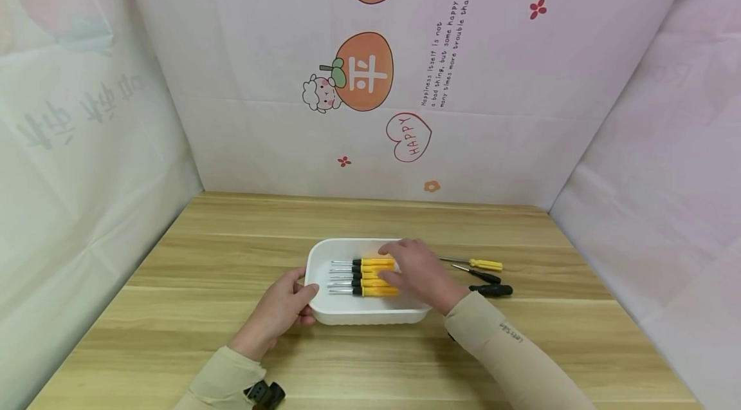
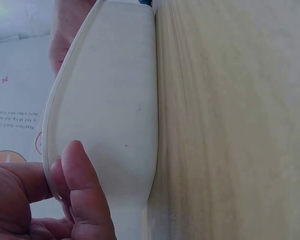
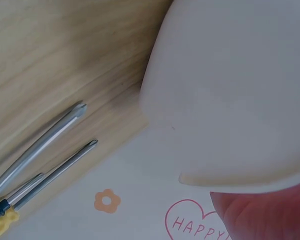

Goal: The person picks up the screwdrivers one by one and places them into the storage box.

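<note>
A white plastic tray [image 1: 370, 318] stands on the wooden table, with several yellow-and-black screwdrivers [image 1: 377, 291] lying side by side in it, shafts pointing left. My left hand [image 1: 280, 307] pinches the tray's left end, thumb over the rim and fingers outside; the left wrist view shows its fingers [image 2: 85, 195] against the outer wall. Over the tray's right side, my right hand [image 1: 421, 273] reaches in above the yellow handles, thumb and fingers spread apart. It covers the handle ends. In the right wrist view, part of that hand [image 3: 270, 215] shows beyond the tray's rim.
Right of the tray lie a yellow-handled screwdriver [image 1: 486, 264], a small black-handled one [image 1: 485, 277] and a thicker black-handled one [image 1: 492, 290]. A printed white cloth [image 1: 260, 152] hangs behind the table, with more cloth at both sides.
</note>
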The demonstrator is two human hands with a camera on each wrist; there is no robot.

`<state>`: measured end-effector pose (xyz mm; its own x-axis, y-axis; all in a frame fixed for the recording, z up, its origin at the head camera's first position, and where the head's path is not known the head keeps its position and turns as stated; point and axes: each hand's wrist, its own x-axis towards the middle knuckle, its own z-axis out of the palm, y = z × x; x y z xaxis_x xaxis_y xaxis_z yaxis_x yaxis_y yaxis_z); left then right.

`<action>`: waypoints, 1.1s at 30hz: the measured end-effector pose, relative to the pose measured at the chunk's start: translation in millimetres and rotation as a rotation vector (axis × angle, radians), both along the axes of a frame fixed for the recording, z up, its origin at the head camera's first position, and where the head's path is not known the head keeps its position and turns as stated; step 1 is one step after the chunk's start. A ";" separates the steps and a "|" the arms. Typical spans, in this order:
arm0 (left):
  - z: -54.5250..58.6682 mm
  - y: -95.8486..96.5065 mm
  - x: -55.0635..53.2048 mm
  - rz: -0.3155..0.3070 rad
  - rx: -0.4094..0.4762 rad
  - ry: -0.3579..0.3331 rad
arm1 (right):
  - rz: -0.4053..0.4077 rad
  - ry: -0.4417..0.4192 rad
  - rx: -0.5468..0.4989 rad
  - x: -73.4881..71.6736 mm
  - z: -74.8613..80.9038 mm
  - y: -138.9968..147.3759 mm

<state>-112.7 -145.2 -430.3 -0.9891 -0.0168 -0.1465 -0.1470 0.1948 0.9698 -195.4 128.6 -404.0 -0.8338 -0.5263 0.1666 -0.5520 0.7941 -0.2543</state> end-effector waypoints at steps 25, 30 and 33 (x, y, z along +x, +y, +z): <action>1.1 -0.1 0.5 -0.006 0.012 -0.012 | -0.060 0.120 0.023 -11.4 12.1 30.8; 1.3 0.1 0.9 -0.002 0.013 -0.008 | -0.083 0.124 0.014 -15.9 15.1 39.2; 0.9 0.0 0.8 -0.004 0.012 0.003 | -0.110 0.110 0.020 -19.0 16.1 44.8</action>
<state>-111.8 -145.2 -429.3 -0.9895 -0.0108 -0.1441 -0.1436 0.1840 0.9724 -214.5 173.4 -387.9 -0.8639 -0.4366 0.2509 -0.4849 0.8557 -0.1808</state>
